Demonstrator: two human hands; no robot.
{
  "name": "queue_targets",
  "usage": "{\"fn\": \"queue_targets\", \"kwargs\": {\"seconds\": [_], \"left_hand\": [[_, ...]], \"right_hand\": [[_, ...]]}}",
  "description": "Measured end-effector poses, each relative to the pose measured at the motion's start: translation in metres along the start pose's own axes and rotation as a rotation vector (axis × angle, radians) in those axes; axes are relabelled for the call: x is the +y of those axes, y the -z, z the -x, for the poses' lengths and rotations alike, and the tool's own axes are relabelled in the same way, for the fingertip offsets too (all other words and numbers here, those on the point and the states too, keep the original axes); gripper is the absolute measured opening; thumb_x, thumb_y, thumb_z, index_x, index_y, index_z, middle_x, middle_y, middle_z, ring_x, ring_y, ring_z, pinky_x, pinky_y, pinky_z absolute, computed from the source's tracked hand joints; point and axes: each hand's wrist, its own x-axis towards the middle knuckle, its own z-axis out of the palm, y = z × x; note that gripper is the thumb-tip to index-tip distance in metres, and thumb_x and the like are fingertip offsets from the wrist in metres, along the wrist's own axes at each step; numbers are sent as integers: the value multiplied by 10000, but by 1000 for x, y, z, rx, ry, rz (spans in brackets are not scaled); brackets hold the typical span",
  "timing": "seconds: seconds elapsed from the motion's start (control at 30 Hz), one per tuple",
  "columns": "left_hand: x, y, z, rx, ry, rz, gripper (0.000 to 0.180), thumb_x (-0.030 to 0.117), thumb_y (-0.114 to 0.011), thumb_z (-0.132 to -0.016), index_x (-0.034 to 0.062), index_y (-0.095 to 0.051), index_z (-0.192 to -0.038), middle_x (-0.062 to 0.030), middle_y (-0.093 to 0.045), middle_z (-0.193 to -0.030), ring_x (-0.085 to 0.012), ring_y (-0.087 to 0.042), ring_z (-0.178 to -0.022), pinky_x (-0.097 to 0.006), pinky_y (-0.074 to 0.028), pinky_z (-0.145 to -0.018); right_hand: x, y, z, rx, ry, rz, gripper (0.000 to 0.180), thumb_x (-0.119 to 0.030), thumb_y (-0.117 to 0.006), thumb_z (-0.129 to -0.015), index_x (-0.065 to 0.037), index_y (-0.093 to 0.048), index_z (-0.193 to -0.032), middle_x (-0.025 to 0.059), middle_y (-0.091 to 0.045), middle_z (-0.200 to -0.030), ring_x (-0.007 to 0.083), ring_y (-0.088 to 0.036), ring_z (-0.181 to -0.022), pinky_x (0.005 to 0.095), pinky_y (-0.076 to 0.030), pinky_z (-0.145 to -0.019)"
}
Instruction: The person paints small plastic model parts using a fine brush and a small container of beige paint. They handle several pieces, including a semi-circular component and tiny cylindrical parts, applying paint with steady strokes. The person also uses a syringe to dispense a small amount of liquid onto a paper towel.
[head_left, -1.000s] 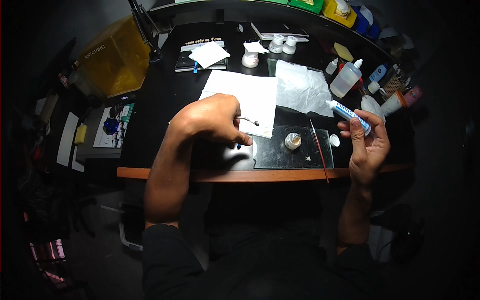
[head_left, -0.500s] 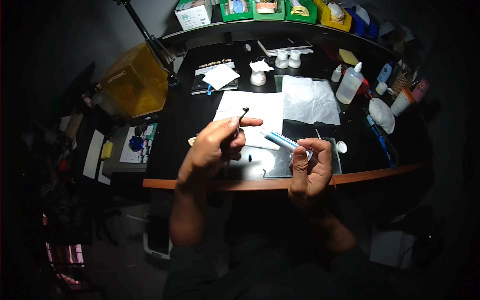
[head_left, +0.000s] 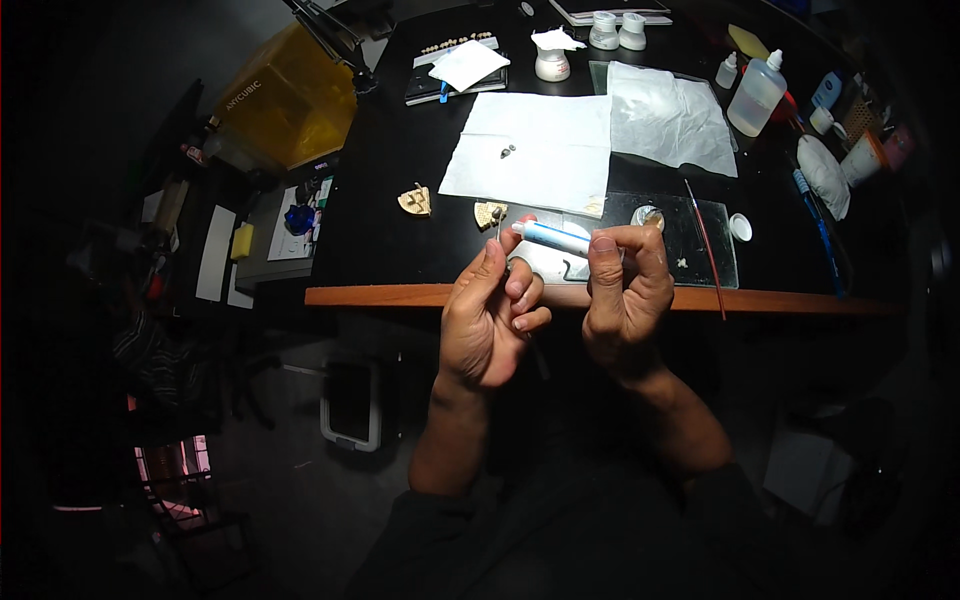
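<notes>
My left hand (head_left: 485, 320) is turned palm up, pinching a slim metal instrument (head_left: 498, 229) between thumb and index finger. The instrument stands nearly upright, with a small dark tip. A blue-and-white tube (head_left: 556, 237) is gripped at its right end by the thumb and fingers of my right hand (head_left: 628, 295). Its white nozzle points left and lies close to my left index fingertip; whether they touch I cannot tell. Just beyond the instrument is a tan dental model piece (head_left: 486, 214), and a second model piece (head_left: 414, 201) lies farther left.
A white paper sheet (head_left: 530, 120) bears a small dark piece (head_left: 508, 152). On the glass slab (head_left: 722, 264) rests a thin red brush (head_left: 708, 245), near a white cap (head_left: 740, 228). Bottles (head_left: 757, 95) stand at the back right. The table's wooden edge (head_left: 380, 295) runs below my hands.
My view has shifted, so the table appears higher. My left hand has turned palm up, and the instrument and the tube's nozzle have come closer together. Both holds are kept.
</notes>
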Motion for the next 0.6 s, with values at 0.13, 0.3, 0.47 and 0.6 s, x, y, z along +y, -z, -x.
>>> {"fn": "queue_targets", "kwargs": {"seconds": [0.13,0.3,0.47,0.6], "left_hand": [[-1,-3,0,15,-10,5,425,338,-445,-1173,66,-498,-1496,15,-492,-822,-75,-447,-723,-223,-415,-596],[-5,-5,0,43,-33,-38,398,338,-447,-1173,71,-505,-1463,23,-491,-818,-72,-449,-725,-221,-408,-591],[-5,-9,1,57,-25,-52,390,342,-445,-1173,62,-505,-1437,22,-489,-811,-68,-449,-716,-224,-397,-586],[-5,-11,1,56,-21,-36,414,340,-440,-1175,41,-483,-1458,21,-489,-804,-68,-451,-709,-227,-397,-587]], "right_hand": [[-1,-2,-1,9,-7,25,147,-124,-639,-1080,-25,-599,-980,16,-568,-746,58,-463,-619,268,-383,-550],[-3,-4,-3,15,-21,66,150,-131,-645,-1081,-18,-604,-991,35,-598,-773,73,-507,-645,270,-422,-566],[-3,-6,-3,15,-41,60,154,-134,-642,-1084,-9,-605,-1000,36,-595,-773,72,-512,-646,266,-422,-563],[2,-5,-2,13,-64,34,162,-142,-641,-1086,-7,-600,-1006,34,-592,-768,72,-518,-647,264,-420,-565]]}}
